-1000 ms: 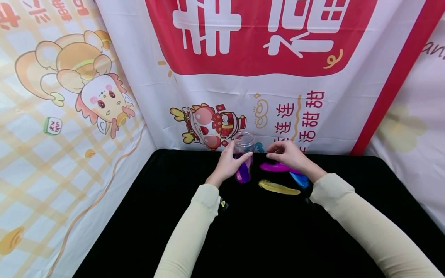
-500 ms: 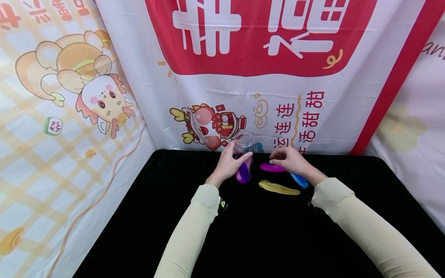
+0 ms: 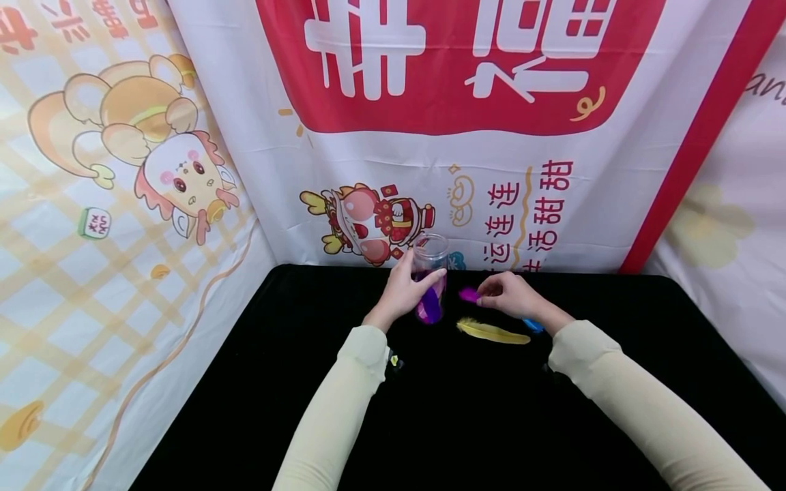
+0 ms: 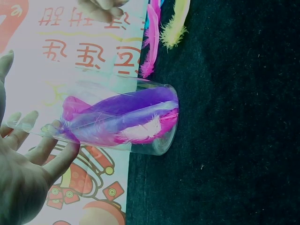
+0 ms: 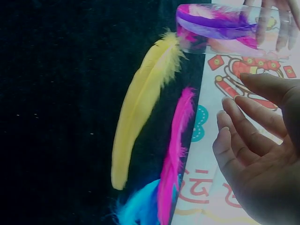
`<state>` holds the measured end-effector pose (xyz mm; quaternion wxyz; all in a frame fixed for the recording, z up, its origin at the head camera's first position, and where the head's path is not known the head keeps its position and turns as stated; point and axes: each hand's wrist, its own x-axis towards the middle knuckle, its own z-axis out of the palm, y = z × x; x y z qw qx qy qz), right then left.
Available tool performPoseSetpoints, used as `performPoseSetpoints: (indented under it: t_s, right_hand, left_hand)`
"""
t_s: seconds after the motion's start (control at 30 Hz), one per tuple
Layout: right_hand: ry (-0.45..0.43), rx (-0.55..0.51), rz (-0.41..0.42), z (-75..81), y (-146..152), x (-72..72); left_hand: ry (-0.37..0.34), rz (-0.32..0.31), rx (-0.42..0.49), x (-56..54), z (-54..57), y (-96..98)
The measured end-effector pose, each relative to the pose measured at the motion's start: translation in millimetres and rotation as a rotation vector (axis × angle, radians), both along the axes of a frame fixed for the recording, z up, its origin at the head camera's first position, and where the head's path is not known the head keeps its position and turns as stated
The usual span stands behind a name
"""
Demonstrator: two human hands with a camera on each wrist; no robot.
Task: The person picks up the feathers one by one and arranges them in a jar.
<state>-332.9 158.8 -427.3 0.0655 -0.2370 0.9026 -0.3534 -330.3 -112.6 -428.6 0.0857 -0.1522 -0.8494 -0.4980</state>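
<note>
My left hand (image 3: 402,290) grips a clear plastic jar (image 4: 159,145) from the side, thumb and fingers round its upper part. Upright on the table, the jar holds purple and pink feathers (image 4: 126,110). To its right, my right hand (image 3: 510,294) is low over a magenta feather (image 3: 469,294); in the head view its fingertips overlap the feather. The right wrist view shows a gap between thumb and fingers, with nothing between them. A yellow feather (image 5: 140,112) lies nearer the front. A blue feather (image 5: 143,204) lies partly under the magenta one.
Black cloth covers the table (image 3: 467,409). A printed white and red curtain (image 3: 368,157) hangs right behind the jar and feathers. Another printed curtain (image 3: 123,273) stands along the left side.
My right hand has come down towards the table over the magenta feather, covering more of it and of the blue one. My left hand and the jar have stayed in place.
</note>
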Motion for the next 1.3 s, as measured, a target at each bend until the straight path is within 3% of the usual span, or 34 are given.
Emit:
performPoseSetpoints:
  t_s: [0.7, 1.3]
  right_hand:
    - [-0.053, 0.059, 0.077, -35.0, -7, -4.9]
    - [-0.036, 0.071, 0.085, -49.5, -16, 1.6]
  left_hand:
    - [-0.004, -0.004, 0.001, 0.3, 1.5, 0.3]
    - [-0.018, 0.002, 0.002, 0.6, 0.3, -0.1]
